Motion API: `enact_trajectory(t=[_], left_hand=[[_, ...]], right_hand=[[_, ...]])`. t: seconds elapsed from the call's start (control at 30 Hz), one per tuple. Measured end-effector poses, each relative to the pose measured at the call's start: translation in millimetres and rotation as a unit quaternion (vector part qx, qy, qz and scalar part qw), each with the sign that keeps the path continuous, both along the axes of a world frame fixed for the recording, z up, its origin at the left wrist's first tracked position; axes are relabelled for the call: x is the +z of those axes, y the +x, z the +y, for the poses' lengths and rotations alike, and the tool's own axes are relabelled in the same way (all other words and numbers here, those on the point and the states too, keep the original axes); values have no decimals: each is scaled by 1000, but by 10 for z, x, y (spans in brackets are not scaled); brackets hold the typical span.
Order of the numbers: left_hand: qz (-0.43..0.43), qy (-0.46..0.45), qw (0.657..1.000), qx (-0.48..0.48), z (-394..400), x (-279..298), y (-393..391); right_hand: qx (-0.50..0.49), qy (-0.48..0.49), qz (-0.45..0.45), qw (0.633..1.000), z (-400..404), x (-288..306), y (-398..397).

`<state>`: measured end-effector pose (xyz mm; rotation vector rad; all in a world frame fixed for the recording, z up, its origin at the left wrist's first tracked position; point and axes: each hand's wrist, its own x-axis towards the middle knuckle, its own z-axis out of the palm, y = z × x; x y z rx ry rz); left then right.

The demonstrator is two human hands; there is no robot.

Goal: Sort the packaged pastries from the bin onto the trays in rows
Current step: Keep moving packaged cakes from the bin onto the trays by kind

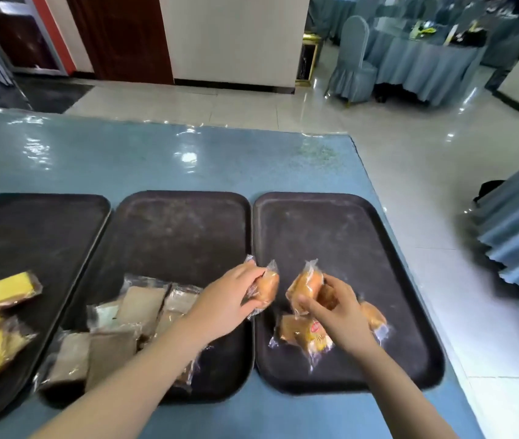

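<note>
My left grip [236, 299] clasps a bun [266, 291] at the right tray's [346, 229] left edge; right grip [331, 308] clasps another bun [305, 288] directly above its row.

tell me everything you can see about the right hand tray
The right-hand tray is a dark, nearly black rectangle with rounded corners and a low raised rim, its matte surface scuffed and dusty. It lies flat on the blue table, at its right edge, close beside the middle tray. Its far half is bare. Wrapped golden pastries lie in its near part. The right hand holds another wrapped pastry over it, and the left hand holds one above its left rim.
</note>
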<state>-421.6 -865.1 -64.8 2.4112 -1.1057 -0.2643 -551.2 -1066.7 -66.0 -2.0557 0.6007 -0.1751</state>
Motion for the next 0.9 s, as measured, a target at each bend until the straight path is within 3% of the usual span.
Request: enact_trajectory(t=[0.17,0.33,0.53,0.7,0.9], left_hand=[[20,16,999,-43,-535,-202,-456],[24,23,997,-67,-907,-316,-511],[40,79,993,-83,-1261,-448,-511],[49,161,976,-141,-1403,-736,-611],[16,176,974,-141,-1410,-795,-614]], right_hand=[[-63,-52,-17,997,-604,-136,-626],[-130,-145,41,980,-992,-426,-1015],[-162,-166,93,968,-1157,-723,-1107],[-146,-179,169,958,-1286,-905,-1235],[-93,-199,233,947,-1339,-820,-1240]])
